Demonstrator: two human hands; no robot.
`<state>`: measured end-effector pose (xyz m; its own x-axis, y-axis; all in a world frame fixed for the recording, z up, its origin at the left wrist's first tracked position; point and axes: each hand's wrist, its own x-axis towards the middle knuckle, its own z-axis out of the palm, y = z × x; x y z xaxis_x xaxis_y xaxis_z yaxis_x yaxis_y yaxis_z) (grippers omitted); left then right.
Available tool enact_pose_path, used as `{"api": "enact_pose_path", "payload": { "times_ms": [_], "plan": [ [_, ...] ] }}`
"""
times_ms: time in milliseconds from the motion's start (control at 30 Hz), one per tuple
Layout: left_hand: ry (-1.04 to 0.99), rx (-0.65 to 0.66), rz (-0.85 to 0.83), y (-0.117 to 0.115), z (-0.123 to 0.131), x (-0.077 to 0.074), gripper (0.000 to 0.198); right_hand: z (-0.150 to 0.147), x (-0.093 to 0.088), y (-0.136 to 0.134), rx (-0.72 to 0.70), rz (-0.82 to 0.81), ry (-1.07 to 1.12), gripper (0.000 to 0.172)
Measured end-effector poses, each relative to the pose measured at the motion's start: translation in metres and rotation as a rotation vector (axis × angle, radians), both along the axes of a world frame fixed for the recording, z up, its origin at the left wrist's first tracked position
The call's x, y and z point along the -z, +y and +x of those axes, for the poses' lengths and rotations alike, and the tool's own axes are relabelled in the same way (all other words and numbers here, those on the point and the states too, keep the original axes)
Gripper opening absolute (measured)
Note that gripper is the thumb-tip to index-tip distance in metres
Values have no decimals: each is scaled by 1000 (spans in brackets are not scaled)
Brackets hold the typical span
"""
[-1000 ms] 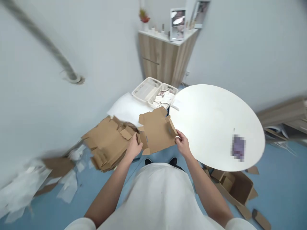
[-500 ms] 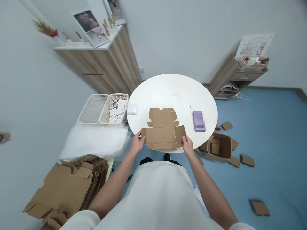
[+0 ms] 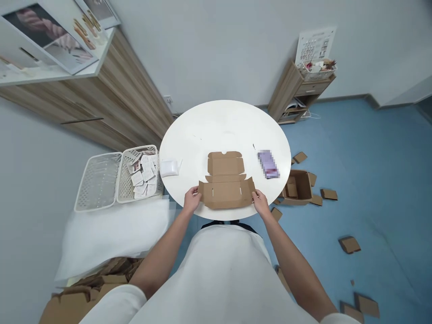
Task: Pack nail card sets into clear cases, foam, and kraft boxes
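A flat, unfolded brown cardboard box blank (image 3: 226,182) lies on the near part of a round white table (image 3: 222,126). My left hand (image 3: 192,199) pinches the blank's left flap and my right hand (image 3: 260,201) pinches its right flap, both with fingers closed on the cardboard. A small white packet (image 3: 168,167) rests at the table's left edge. A purple blurred object (image 3: 267,164) lies on the table to the right of the blank.
Two white baskets (image 3: 116,176) stand left of the table, one holding several small cards. A stack of flat cardboard blanks (image 3: 84,294) lies at lower left. An open cardboard box (image 3: 296,186) and scattered cardboard scraps (image 3: 349,244) lie on the blue floor. Wooden cabinets stand against the wall.
I turned from the stack of blanks on the left to the round table, carrying the blank, and laid it flat on the table. Both hands still hold its side flaps.
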<state>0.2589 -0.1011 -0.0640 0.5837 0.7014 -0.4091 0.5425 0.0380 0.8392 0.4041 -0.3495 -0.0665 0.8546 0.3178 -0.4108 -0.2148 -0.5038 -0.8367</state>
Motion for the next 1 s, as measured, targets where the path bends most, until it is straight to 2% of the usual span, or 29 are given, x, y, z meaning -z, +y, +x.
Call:
{"api": "enact_pose_path", "payload": {
  "times_ms": [167,233,300,367,467,600,700,833,1000],
  "plan": [
    [-33,10,1,17,4,18,35,-1,5,13,29,8,-12,39],
    [-6,22,70,19,1,22,39,-5,9,15,55,-9,-17,45],
    [20,73,224,17,-4,22,45,-9,12,14,91,-63,-45,53],
    [33,175,419,13,-9,17,51,-11,13,11,121,-135,-102,61],
    [29,411,626,3,-14,7,53,-7,9,8,139,-221,-182,64],
    [42,771,701,-13,-8,-2,48,11,1,17,108,-233,-215,60],
    [106,910,697,-22,1,-3,49,30,-3,33,58,-199,-212,57],
    [155,956,701,-27,10,3,47,57,-3,57,-9,-178,-179,57],
    [190,937,772,-30,15,7,47,89,10,81,-78,-122,-80,60]
  ]
}}
